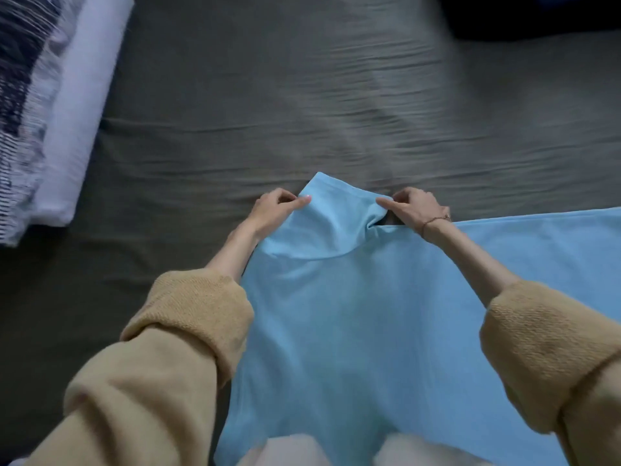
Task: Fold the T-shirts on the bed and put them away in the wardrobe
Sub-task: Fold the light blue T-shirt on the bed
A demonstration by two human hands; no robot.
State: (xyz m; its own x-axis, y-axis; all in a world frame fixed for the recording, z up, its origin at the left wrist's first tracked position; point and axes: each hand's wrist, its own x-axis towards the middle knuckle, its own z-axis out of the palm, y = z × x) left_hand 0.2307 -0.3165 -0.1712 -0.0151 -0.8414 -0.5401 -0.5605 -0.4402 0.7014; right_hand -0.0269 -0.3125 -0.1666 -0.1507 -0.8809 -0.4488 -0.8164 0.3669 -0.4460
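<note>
Softly, smooth blue T-shirt (353,314) sleeve in left grip (272,210) and right grip (413,206) pinches.

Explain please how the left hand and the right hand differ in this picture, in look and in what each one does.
The left hand pinches the left edge of the raised part of the light blue T-shirt; the right hand pinches its right edge. The right wrist carries a thin bracelet; the left wrist is bare. Both pinch the fabric between thumb and fingers, and both arms wear pushed-up tan sleeves over the grey bed sheet.
</note>
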